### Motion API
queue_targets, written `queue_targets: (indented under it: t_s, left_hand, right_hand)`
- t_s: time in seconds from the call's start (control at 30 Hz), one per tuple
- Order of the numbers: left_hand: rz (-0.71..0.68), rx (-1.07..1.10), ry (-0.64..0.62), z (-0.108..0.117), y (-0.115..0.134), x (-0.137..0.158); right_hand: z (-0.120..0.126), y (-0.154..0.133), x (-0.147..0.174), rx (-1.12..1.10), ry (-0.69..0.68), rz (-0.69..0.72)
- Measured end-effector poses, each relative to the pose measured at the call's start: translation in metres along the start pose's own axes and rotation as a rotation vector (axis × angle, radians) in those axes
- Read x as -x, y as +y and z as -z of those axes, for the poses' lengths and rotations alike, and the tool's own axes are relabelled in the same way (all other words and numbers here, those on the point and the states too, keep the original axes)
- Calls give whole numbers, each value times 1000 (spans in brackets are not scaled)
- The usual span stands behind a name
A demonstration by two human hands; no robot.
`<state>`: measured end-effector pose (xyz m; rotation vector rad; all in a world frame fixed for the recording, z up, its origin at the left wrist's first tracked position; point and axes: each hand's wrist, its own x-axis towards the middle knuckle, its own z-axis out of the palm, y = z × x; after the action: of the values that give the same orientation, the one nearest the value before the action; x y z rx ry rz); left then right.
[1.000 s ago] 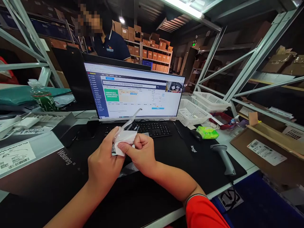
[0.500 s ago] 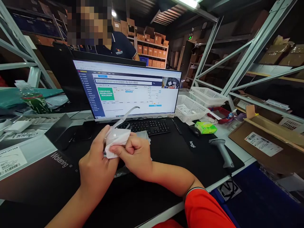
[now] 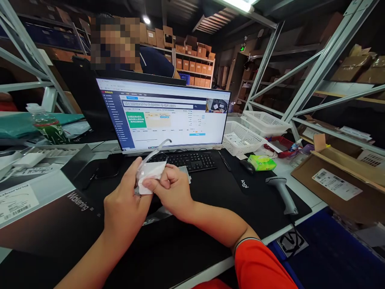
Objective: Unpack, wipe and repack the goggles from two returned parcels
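My left hand is closed around a pair of glasses, whose pale, see-through temple arm sticks up toward the monitor. Pinched in my right hand is a white wiping cloth, pressed against the front of the glasses. Cloth and fingers hide most of the lenses. Both hands meet above the black desk mat, just in front of the keyboard. Behind my right hand, part of a small light-coloured box shows.
A lit monitor stands behind the keyboard, and a person is beyond it. To the right are a mouse, green tissue pack, barcode scanner, white baskets and cardboard box. An open grey box sits left.
My hands, the glasses and the cloth have shifted only slightly, with the cloth still against the glasses. The person behind the monitor has leaned lower.
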<state>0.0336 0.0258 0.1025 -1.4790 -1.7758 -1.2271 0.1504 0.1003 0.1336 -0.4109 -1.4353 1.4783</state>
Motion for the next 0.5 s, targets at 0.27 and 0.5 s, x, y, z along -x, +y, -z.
queue_targets:
  t_s: [0.27,0.5]
  left_hand:
    - [-219,-24,72,0,19,0]
    - [113,77,-105,1,-2,-1]
  right_hand:
    - [22,-32,-23,-452,0,-168]
    - [4,2,1,-2,16,0]
